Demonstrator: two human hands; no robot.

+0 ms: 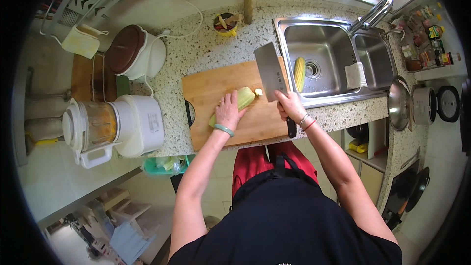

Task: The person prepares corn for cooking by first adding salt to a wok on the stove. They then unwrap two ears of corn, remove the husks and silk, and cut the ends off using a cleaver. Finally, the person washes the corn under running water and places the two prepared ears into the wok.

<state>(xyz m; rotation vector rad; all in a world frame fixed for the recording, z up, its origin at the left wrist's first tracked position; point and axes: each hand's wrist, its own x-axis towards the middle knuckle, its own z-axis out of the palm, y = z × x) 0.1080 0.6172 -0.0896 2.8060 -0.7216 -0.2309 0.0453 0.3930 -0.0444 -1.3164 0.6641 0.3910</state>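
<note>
So the left hand (227, 112) is palm down over the pale green gourd (247, 96), fingers bent and a little spread, opened about as wide as the gourd is thick, so it's got hold of it from above. That forearm comes up from below and leans to the right, with a green bangle (224, 129) round the wrist. The gourd lies on the wooden board (260, 130), near the middle, set at a slant with its far end up and to the right, and a small pale bit (258, 92) sits just beside that end. The right hand (290, 106) is basically a closed fist around the cleaver (268, 67), fingers curled snug, the end of the black handle poking out on the near side and the blade pointing away from the person. That forearm slants in from the lower right, with a metal bracelet (304, 118) and a red string (309, 125) at the wrist. The blade reaches past the board's far edge, close to the sink (280, 34), can't tell if it touches anything under it. As for writing, there are small dark marks on the blade near the fist, a printed panel on the white blender (142, 125), and coloured labels on the bottles (434, 44) over on the right, too tiny to make out
</note>
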